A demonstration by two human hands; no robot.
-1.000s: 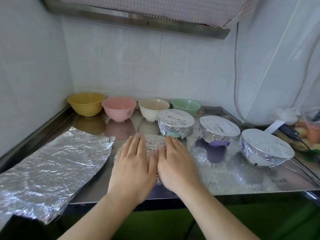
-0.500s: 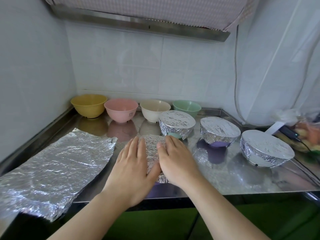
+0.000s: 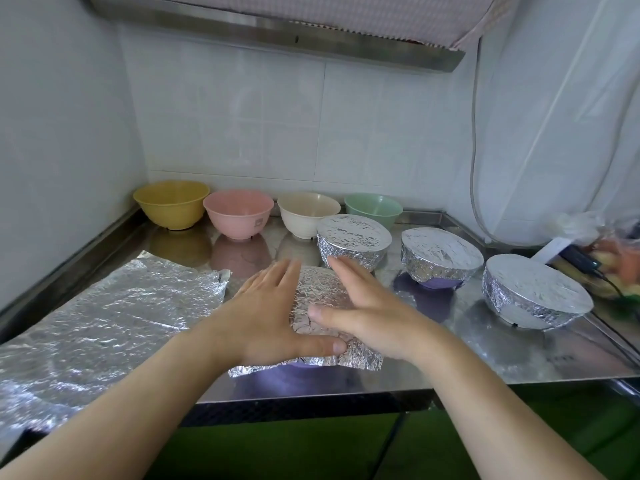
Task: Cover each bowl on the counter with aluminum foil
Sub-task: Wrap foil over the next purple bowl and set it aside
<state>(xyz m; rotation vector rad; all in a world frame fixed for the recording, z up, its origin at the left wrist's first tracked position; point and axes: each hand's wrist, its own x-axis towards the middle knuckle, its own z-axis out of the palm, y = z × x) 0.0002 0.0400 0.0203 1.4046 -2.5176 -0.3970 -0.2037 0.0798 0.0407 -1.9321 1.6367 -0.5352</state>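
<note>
A: Both hands are on the job. The left hand lies flat, fingers straight, thumb stretched along the near rim of the foil-topped bowl; the right hand presses the far right side, fingers straight too. Nothing is gripped, just palms and fingers smoothing foil.

B: And the bowl sits directly under and between them, at the front edge of the counter, purple showing beneath the loose skirt of foil.

A: That skirt is the story. It flares along the near side, so I'd say the next tuck goes downward and toward the person, with the left thumb closest.

B: Looking outward: three wrapped bowls behind and to the right, the nearest just beyond the right fingertips.

A: Four are uncovered along the back wall: yellow bowl, pink bowl, cream bowl, green bowl.

B: A spare foil sheet lies flat to the left, its long axis running from the left corner toward the bowls. The left hand is nearer to it.
</note>
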